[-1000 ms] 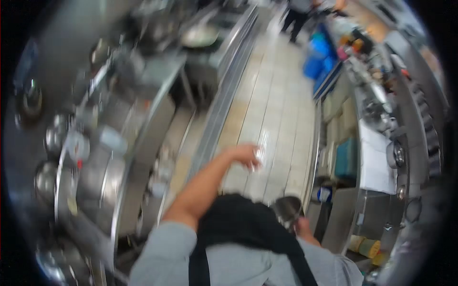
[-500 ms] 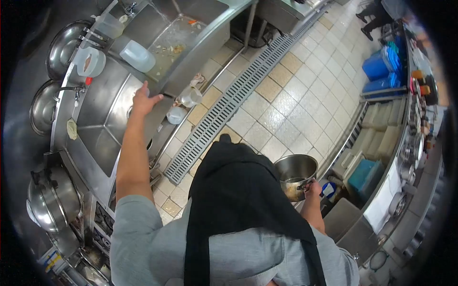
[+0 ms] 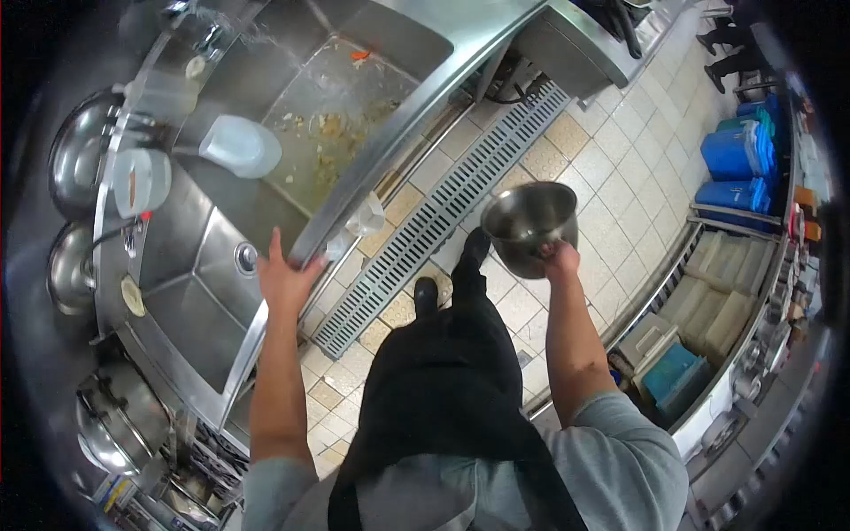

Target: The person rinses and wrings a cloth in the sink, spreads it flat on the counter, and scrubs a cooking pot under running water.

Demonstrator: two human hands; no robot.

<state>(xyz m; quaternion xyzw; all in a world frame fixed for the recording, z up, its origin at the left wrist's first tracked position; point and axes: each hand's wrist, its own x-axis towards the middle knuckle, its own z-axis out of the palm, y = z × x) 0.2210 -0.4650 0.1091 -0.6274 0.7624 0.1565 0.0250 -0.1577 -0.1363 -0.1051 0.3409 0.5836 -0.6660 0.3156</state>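
A deep metal pot (image 3: 531, 217) hangs over the tiled floor, its open mouth tilted up towards me. My right hand (image 3: 561, 258) is closed round its handle. Over the front edge of the steel sink (image 3: 199, 292), my left hand (image 3: 288, 281) has its fingers apart and holds nothing; whether it touches the rim I cannot tell. Food scraps (image 3: 328, 146) lie in the farther basin. A translucent plastic container (image 3: 241, 146) rests on its side by the divider between the basins.
Metal lids (image 3: 84, 159) stand against the left wall. A floor drain grate (image 3: 443, 217) runs beside the sink. On the right, a low shelf holds plastic bins (image 3: 699, 310), with blue bags (image 3: 739, 150) beyond. A person's legs (image 3: 730, 57) show at the upper right.
The pot in my right hand has moved forward and up, away from my body. My left hand has come down to the sink's front edge. The sink now appears nearer.
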